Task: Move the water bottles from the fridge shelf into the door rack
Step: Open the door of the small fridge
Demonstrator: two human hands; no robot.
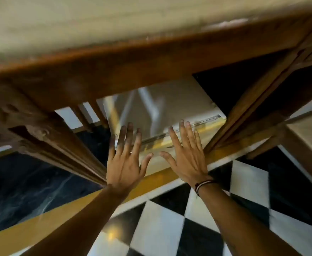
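Head view, tilted and motion-blurred: a glossy floor of black and white diamond tiles (170,224) fills the lower right, bordered by a yellow strip (46,220) and dark marbled stone (22,182). A carved brown wooden frame (114,71) slants across the top, under a pale wall (77,21). Both bare hands reach forward, empty. The left hand (125,163) is spread wide, as is the right hand (186,159), which wears a corded wristband (202,185). Beyond the fingertips lies a pale grey panel (162,111). No water bottles, fridge shelf or door rack can be made out.
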